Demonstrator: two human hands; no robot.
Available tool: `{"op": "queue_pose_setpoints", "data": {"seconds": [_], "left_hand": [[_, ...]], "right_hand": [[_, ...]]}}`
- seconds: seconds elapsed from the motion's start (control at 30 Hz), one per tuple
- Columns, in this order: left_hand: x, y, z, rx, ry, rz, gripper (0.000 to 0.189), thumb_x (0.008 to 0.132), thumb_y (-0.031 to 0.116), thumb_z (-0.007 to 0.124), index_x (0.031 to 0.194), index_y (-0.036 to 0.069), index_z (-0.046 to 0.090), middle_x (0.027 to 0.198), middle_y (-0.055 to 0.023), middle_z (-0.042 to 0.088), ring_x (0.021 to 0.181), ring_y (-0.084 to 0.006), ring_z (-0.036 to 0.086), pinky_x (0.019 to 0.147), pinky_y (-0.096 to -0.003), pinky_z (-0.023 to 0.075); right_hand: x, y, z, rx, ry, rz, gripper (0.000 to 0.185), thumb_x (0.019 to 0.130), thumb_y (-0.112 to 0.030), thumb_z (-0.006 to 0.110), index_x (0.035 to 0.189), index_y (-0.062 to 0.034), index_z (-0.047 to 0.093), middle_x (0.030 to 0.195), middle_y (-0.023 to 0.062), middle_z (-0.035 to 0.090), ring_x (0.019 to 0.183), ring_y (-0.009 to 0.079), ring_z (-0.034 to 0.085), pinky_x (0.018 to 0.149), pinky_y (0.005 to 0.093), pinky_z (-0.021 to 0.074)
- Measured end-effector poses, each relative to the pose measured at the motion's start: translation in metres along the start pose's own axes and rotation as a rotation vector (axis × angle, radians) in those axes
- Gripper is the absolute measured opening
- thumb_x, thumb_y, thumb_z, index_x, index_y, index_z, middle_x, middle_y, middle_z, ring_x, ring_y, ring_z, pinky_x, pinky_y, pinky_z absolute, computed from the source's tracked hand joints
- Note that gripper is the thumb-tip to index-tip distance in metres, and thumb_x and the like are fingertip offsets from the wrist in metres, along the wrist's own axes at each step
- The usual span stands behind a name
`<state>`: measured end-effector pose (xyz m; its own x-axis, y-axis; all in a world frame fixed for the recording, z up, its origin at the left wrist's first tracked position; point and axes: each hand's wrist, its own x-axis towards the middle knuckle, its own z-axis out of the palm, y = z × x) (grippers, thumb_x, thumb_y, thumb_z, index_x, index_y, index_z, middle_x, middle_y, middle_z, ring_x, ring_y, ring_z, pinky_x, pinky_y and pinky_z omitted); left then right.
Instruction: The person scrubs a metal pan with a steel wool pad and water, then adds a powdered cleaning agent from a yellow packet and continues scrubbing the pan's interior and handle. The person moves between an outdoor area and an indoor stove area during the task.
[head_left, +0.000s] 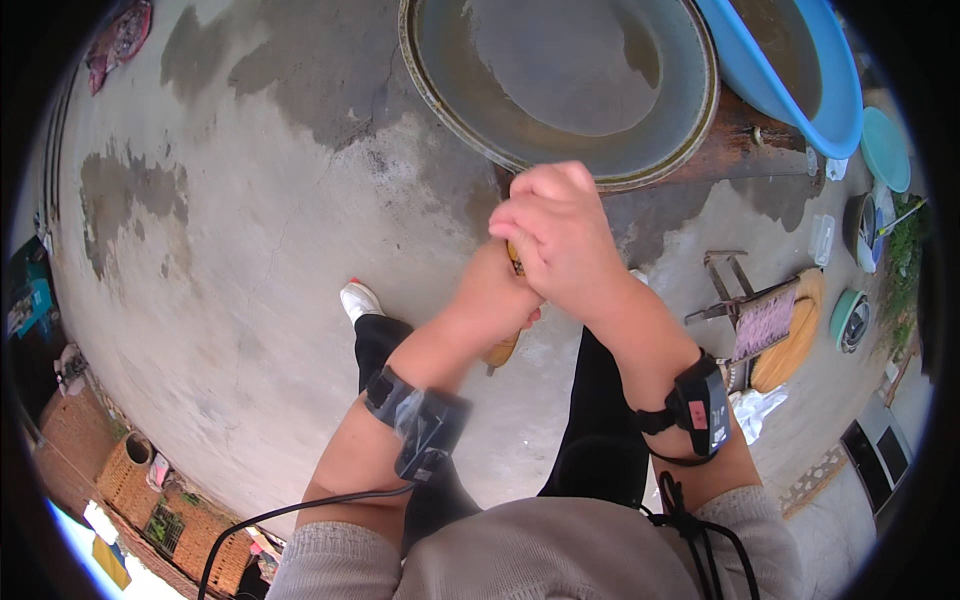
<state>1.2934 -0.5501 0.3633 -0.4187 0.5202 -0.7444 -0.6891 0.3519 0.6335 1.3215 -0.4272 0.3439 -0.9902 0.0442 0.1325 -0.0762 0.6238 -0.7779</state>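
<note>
My left hand (502, 292) is closed around a yellowish bottle-like object (504, 351), whose narrow tip shows below the fist. Over its upper end lies my right hand (559, 232), with the fingers curled; what they grip there is hidden. Both hands touch each other just before the near rim of a large round metal basin (675, 161) that holds cloudy water. The object's exact kind cannot be told.
A blue plastic tub (840, 112) of brownish water stands right of the basin, over a wooden surface (739, 142). Farther right are a small chair (761, 322), a round woven mat (787, 349), a green basin (847, 319) and a clear container (822, 238). Wet patches mark the concrete floor (247, 300).
</note>
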Motion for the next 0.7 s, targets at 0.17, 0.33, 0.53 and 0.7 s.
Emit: {"op": "queue_pose_setpoints", "data": {"seconds": [0.17,0.33,0.53,0.7], "left_hand": [[-0.002,-0.002,-0.014,0.049,0.027,-0.043,0.016,0.081,0.007,0.062,0.094,0.0,0.056,0.074,-0.0042,0.057,0.053,-0.0122,0.054,0.045,-0.0263,0.043],[-0.002,0.001,-0.016,0.004,-0.022,-0.077,0.019,0.08,0.005,0.062,0.097,-0.001,0.054,0.074,-0.0051,0.057,0.053,-0.0123,0.054,0.045,-0.0264,0.0428],[-0.002,-0.002,-0.018,0.136,0.087,-0.064,0.021,0.079,0.006,0.061,0.094,-0.001,0.049,0.073,-0.0057,0.055,0.053,-0.0126,0.054,0.046,-0.0274,0.0437],[-0.004,0.0,-0.022,0.077,0.017,-0.063,0.022,0.079,0.007,0.063,0.093,0.0,0.048,0.07,-0.0048,0.054,0.052,-0.0119,0.053,0.047,-0.029,0.045]], "right_hand": [[0.043,-0.009,-0.008,0.038,0.093,0.269,0.008,0.082,-0.009,0.064,0.085,-0.0039,0.07,0.092,0.0086,0.06,0.087,0.0242,0.056,0.083,0.0335,0.0443],[0.03,-0.035,-0.03,0.169,0.005,0.232,0.009,0.081,-0.01,0.066,0.089,-0.0073,0.07,0.097,0.0075,0.057,0.096,0.0258,0.053,0.086,0.0362,0.0435],[0.036,0.015,0.002,-0.157,-0.046,0.031,0.007,0.078,-0.012,0.067,0.079,-0.0052,0.064,0.091,0.0105,0.059,0.088,0.0324,0.051,0.082,0.0415,0.0408],[0.094,0.087,-0.049,-0.175,0.391,0.415,0.021,0.09,-0.024,0.062,0.093,-0.0044,0.069,0.104,0.0162,0.059,0.096,0.0286,0.057,0.088,0.0372,0.0453]]}}
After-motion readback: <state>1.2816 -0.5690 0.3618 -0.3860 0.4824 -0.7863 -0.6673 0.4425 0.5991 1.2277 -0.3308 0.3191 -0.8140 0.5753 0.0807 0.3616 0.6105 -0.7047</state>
